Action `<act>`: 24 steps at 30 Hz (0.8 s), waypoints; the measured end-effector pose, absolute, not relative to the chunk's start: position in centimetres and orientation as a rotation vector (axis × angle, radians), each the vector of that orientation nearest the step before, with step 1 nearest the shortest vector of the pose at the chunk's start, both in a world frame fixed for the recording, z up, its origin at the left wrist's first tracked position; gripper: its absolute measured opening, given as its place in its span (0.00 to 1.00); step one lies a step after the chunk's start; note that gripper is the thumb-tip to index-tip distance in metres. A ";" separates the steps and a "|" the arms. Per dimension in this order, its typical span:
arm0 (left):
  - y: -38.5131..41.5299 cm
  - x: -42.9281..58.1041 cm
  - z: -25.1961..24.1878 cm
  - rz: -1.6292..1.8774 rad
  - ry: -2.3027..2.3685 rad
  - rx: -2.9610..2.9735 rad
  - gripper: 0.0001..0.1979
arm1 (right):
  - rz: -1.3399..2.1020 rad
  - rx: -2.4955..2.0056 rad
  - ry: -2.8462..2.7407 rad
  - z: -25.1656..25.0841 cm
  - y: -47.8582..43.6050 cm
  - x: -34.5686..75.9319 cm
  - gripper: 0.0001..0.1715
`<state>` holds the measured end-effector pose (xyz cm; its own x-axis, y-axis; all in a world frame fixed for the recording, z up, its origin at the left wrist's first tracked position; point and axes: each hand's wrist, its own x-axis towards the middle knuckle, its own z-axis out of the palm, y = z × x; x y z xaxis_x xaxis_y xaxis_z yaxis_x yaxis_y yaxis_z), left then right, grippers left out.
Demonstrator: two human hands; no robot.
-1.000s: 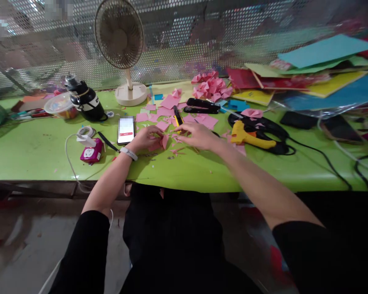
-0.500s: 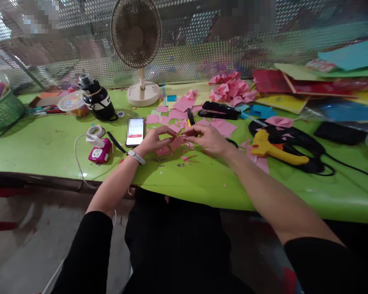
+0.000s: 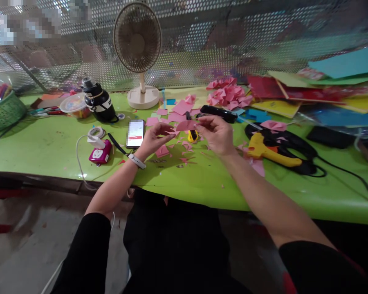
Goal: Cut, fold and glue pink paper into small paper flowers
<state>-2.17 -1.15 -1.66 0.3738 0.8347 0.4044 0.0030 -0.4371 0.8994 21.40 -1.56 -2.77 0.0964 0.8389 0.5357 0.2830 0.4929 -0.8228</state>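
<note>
Pink paper piece (image 3: 185, 124) hung just above the green table (image 3: 43, 143), stretched between two hands. The left hand (image 3: 155, 139) pinched its nine o'clock end with thumb and fingertips. The right hand (image 3: 216, 132) gripped the three o'clock end the same way, its other fingers loosely curled.

Judging by this hold, the work would go best with both pinches kept close to the edges. The sheet should stay lightly taut, and the corners should be matched before any crease was pressed. A yellow utility knife (image 3: 191, 132) lay directly beneath the paper among pink scraps, so lowering the hands called for some care.

Three containers stood off toward ten o'clock from the hands:
- A clear lidded tub (image 3: 74, 105) held small bits of mixed colours, too blurred to name.
- A black bottle (image 3: 98, 102) stood just beside the tub at its three o'clock, its lid shut and its contents hidden.
- A green basket (image 3: 4, 112) sat well apart at the far nine o'clock edge, with bright wrapped items poking up from it.

A phone (image 3: 135, 133) lay flat just at nine o'clock of the left hand.
</note>
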 end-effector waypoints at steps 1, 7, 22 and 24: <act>-1.1 -2.1 -1.7 1.170 0.731 1.730 0.18 | 0.540 -1.041 -1.467 -2.9 -1.6 21.4 0.15; -1.3 -2.0 -1.6 1.113 0.720 1.686 0.18 | 0.526 -1.037 -1.474 -3.3 -1.5 21.5 0.15; -1.1 -2.0 -2.0 1.087 0.672 1.513 0.18 | 0.488 -1.035 -1.475 -3.6 -1.7 21.2 0.14; -1.2 -2.0 -1.8 1.079 0.681 1.509 0.17 | 0.483 -1.057 -1.481 -3.7 -1.7 21.2 0.14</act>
